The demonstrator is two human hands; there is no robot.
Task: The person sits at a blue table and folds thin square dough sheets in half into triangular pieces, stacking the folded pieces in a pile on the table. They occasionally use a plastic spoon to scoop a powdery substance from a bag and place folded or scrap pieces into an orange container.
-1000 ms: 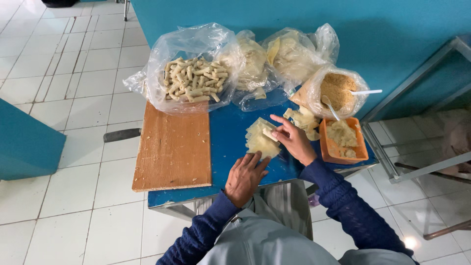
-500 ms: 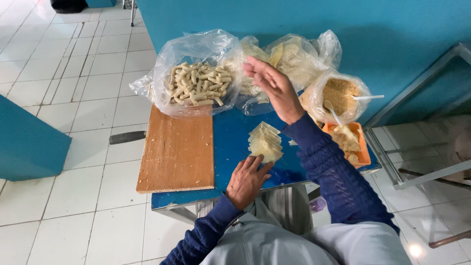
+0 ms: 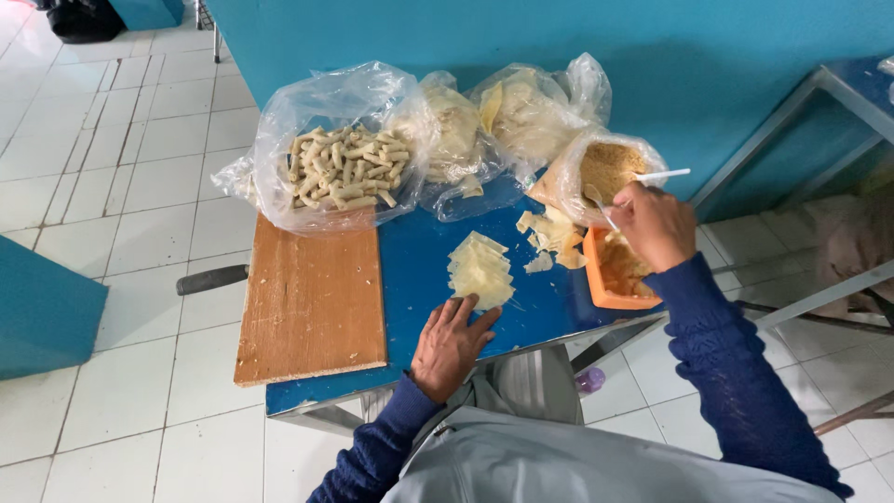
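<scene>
Left hand (image 3: 451,342): flat, fingers spread, pinning wrapper stack (image 3: 480,270) at bench (image 3: 410,279) centre. Right hand (image 3: 652,224): closed on spoon (image 3: 596,200), at three o'clock over orange tub (image 3: 601,284), handy for filling.

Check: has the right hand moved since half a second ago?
Yes. The right hand has gone from over the clear bags down and rightward to the orange container, now gripping a spoon at the crumb bag.

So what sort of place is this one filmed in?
Probably a small, informal food-prep spot: a blue table on white floor tiles, plastic bags of rolled snacks, a stack of thin wrappers and a wooden board.
</scene>
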